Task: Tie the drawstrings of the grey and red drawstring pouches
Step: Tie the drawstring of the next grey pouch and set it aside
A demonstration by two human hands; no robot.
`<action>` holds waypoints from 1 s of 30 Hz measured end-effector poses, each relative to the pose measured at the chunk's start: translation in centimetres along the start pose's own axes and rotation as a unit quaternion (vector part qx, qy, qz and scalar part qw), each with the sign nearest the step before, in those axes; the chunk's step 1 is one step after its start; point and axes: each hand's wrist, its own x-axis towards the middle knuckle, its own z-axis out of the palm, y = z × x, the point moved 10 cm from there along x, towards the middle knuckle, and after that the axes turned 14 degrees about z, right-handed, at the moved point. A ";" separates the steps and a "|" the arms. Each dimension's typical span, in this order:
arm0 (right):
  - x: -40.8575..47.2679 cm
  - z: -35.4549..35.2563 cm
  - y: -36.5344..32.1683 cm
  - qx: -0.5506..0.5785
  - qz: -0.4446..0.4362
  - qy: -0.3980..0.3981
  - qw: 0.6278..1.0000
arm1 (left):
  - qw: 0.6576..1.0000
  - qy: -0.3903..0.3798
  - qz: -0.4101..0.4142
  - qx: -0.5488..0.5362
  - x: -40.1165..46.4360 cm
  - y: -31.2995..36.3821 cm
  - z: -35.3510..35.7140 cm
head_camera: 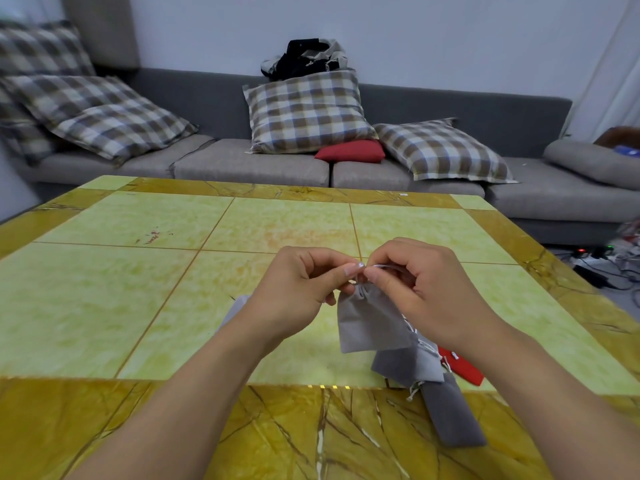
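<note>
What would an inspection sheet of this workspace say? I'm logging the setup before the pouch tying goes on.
Surface: yellow-green tiled table with an amber marbled border; reddish marks on one far tile.
Job's things: held grey pouch, white drawstring at its gathered neck; two more grey pouches and and a red pouch lie near the right edge; grey fabric shows behind the left wrist.
Clutter: nothing seen.
Hands: left hand and right hand pinch the drawstring.
Cables: power strip and wires on the floor, right.
Surroundings: grey sofa, checked cushions, red cushion.
</note>
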 end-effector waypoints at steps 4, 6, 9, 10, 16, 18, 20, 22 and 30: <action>0.0 -0.1 -0.6 -0.013 -0.018 0.003 1.000 | 1.000 -0.002 -0.019 -0.015 -0.1 -0.1 -0.2; 0.0 -0.2 -1.0 -0.015 -0.033 0.006 0.999 | 0.998 -0.016 -0.046 -0.038 -0.2 -0.5 -0.2; -0.1 0.0 -1.3 0.003 -0.040 -0.012 0.999 | 0.996 -0.054 -0.064 -0.029 -0.2 -0.5 -0.1; 0.0 0.3 -1.2 0.009 -0.036 -0.026 0.999 | 0.995 -0.070 -0.067 -0.018 -0.3 -0.4 0.0; -0.1 1.9 -0.6 0.029 -0.008 -0.108 0.994 | 0.992 -0.096 -0.083 -0.005 -0.6 -0.6 0.2; -0.2 2.2 -0.2 0.051 0.015 -0.130 0.990 | 0.991 -0.091 -0.092 -0.026 -0.7 -0.7 0.3; -0.4 2.4 0.1 0.062 0.031 -0.148 0.987 | 0.989 -0.093 -0.105 -0.047 -0.9 -0.8 0.4; -0.4 2.6 0.3 0.091 0.049 -0.163 0.981 | 0.986 -0.096 -0.117 -0.064 -1.1 -1.0 0.4; 0.3 1.2 1.7 0.037 0.069 -0.133 0.988 | 0.992 -0.005 -0.112 -0.060 -0.5 -1.5 -1.1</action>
